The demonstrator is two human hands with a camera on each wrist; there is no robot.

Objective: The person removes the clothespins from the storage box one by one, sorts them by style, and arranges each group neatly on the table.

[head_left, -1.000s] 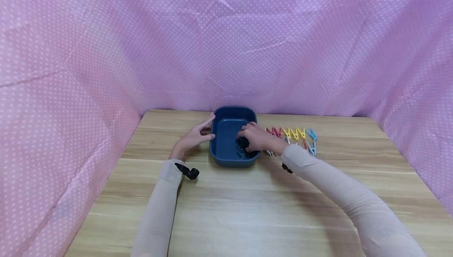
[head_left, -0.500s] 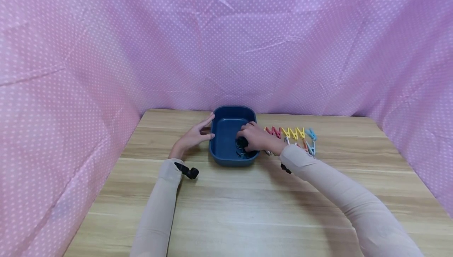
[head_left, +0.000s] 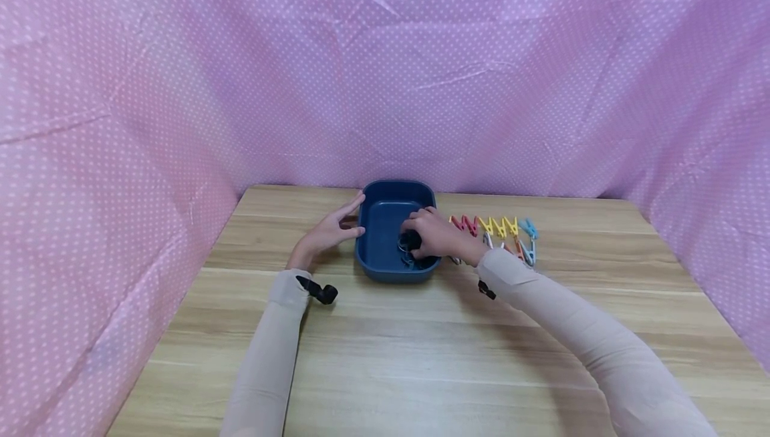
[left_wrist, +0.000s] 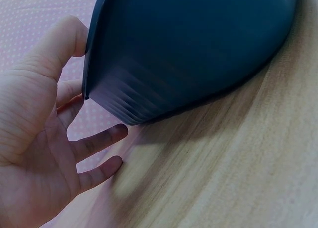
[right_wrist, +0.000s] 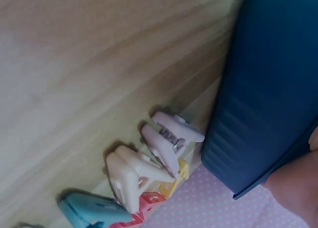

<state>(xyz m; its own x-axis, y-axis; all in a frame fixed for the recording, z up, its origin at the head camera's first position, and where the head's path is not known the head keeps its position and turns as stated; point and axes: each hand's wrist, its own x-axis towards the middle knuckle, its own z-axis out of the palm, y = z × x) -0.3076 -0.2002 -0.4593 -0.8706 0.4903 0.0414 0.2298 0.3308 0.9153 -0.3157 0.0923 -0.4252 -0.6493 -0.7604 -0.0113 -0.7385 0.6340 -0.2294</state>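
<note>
A deep blue plastic basin stands near the table's back edge. My left hand touches its left side, fingers spread and fairly straight; the left wrist view shows thumb and fingers against the rim. Inside the basin's right part, my right hand has curled fingers around a small black rounded object. Its exact kind is too small and dark to tell. Beneath that hand, something thin and dark lies on the basin floor. The right wrist view shows only a bit of the hand over the rim.
To the basin's right lie clothespins in rows: red, yellow, blue and others in white and orange. A pale lilac clothespin is close to the basin wall. A pink dotted curtain hangs behind the wooden table.
The black object has shifted slightly left and up with my right hand's fingers. My left hand stays at the basin's side.
</note>
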